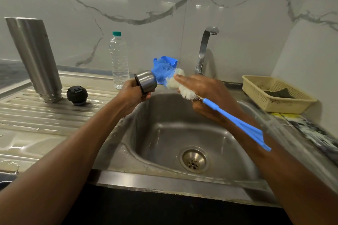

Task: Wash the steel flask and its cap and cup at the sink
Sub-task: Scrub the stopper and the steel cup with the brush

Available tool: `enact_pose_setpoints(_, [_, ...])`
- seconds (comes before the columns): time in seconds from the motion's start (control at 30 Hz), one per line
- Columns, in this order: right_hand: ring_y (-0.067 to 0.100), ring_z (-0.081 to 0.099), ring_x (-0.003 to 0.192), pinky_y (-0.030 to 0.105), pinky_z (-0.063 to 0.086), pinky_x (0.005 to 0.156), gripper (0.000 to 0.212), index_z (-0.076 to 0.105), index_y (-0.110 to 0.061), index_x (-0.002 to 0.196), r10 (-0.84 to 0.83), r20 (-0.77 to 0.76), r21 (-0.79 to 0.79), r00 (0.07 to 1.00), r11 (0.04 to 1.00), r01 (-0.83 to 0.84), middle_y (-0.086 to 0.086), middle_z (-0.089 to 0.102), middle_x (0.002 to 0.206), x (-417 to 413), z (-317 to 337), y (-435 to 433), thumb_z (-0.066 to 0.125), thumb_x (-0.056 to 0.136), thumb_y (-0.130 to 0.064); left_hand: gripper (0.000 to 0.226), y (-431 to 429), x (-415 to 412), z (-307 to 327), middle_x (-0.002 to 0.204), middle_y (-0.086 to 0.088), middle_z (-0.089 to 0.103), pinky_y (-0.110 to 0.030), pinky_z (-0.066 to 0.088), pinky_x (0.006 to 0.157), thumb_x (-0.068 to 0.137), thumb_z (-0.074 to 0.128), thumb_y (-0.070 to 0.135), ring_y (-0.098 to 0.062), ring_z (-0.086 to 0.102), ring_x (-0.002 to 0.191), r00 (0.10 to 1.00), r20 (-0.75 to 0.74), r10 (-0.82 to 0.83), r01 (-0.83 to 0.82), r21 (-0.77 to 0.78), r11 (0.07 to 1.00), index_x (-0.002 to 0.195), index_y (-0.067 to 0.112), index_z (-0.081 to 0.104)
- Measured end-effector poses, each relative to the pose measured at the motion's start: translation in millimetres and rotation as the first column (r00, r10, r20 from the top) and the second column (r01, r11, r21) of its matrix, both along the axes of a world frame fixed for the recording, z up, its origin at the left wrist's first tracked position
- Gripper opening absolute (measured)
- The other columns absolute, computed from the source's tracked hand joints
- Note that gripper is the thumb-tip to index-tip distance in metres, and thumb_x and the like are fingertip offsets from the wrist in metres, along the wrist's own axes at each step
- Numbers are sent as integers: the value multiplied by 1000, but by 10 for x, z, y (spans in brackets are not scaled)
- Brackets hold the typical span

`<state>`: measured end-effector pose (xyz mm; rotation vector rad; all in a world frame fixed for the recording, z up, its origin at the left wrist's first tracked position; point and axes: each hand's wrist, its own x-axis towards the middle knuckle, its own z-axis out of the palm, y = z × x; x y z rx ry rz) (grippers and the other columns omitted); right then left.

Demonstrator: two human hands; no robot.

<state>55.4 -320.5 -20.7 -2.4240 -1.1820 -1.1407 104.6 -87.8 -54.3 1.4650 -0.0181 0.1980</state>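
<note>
Your forearms point(82, 142) reach in from the bottom corners of the frame and meet over the sink point(146, 176). At centre, your left hand point(133, 93) curls its fingers round the steel cup point(146, 83), which lies on its side with its black rim against your palm and its rounded end pointing right; what it contains cannot be seen. Your right hand point(204, 89) grips the bottle brush point(182, 87) at the base of its white bristles, index finger stretched along them, the blue handle running down toward the lower right. The brush's blue bristle tip touches the cup's rounded end. Just behind it, against the marble wall, stands a blue holder point(172, 61), beside the tap point(204, 47). Below your hands the wet basin shows only its drain point(194, 160). On the ribbed draining board at the left, the steel flask point(34, 58) stands mouth down, with the black cap point(77, 95) just beside it. A clear plastic bottle point(118, 60) with a teal lid stands near the wall; its fill level is hard to tell. At the right edge, a cream basket point(256, 86) holds a dark scrub pad point(279, 93).
</note>
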Motion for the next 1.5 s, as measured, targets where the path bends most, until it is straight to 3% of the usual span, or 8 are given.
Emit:
enact_pose_setpoints(0.13, [33, 60, 65, 39, 51, 50, 61, 66, -12, 122, -9, -54, -41, 998, 999, 7, 0, 59, 79, -25, -70, 34, 31, 71, -15, 29, -20, -17, -15, 84, -9, 66, -17, 50, 50, 98, 48, -12, -4, 65, 55, 1000, 11, -5, 5, 20, 1000, 117, 4, 63])
enact_pose_setpoints(0.3, [34, 61, 64, 42, 54, 52, 50, 68, -8, 117, -25, -33, 31, 999, 999, 26, 6, 65, 79, -45, -24, 61, 46, 72, -1, 29, -16, 0, -26, 86, -9, 67, -18, 49, 50, 98, 49, -13, -8, 66, 65, 1000, 21, -7, 6, 16, 1000, 107, 8, 67])
enact_pose_setpoints(0.4, [27, 55, 63, 43, 51, 53, 51, 67, -13, 116, -48, -78, -36, 996, 998, 45, -1, 57, 75, -68, -59, 64, 38, 74, -10, 30, -10, 15, -49, 92, -11, 69, -20, 50, 49, 97, 51, -13, -15, 67, 75, 1000, 10, -9, 9, 22, 1000, 119, 5, 64])
enact_pose_setpoints(0.73, [22, 41, 60, 34, 38, 51, 36, 64, -19, 104, -98, -100, 3, 990, 995, 99, -7, 46, 71, -69, -46, 82, 52, 75, -1, 29, -10, 37, -49, 94, -11, 69, -20, 49, 51, 98, 54, -8, -16, 66, 78, 999, 27, -22, 20, 45, 999, 121, 7, 64])
enact_pose_setpoints(0.93, [23, 42, 60, 39, 43, 54, 39, 65, -21, 106, -104, -129, -12, 986, 995, 103, -5, 48, 70, -95, -66, 90, 52, 75, 0, 30, -29, 21, -64, 90, -10, 69, -21, 49, 50, 97, 55, -9, -15, 66, 75, 999, 36, -29, 27, 59, 998, 119, 7, 66])
enact_pose_setpoints(1.17, [23, 44, 63, 33, 38, 54, 38, 66, -23, 102, -65, -163, -39, 985, 997, 59, -3, 52, 72, -120, -97, 123, 52, 75, 1, 30, -6, 15, -55, 97, -15, 69, -22, 49, 51, 96, 57, -8, -17, 65, 77, 999, 29, -23, 22, 27, 999, 123, 3, 65])
enact_pose_setpoints(1.3, [25, 45, 61, 36, 43, 54, 38, 64, -19, 107, -134, -118, 23, 984, 990, 137, -1, 52, 70, -115, -37, 161, 55, 76, 2, 28, -29, 17, -32, 87, -11, 67, -19, 45, 49, 97, 51, -10, -12, 64, 69, 999, 44, -11, 10, 24, 1000, 109, 8, 68])
enact_pose_setpoints(1.5, [25, 44, 62, 35, 41, 55, 33, 64, -23, 102, -117, -143, -78, 983, 991, 107, -1, 53, 70, -162, -47, 195, 50, 77, -6, 29, 16, 85, -80, 84, -12, 67, -17, 46, 47, 101, 48, -4, -10, 54, 58, 989, -53, 135, -130, 80, 988, 124, 6, 61])
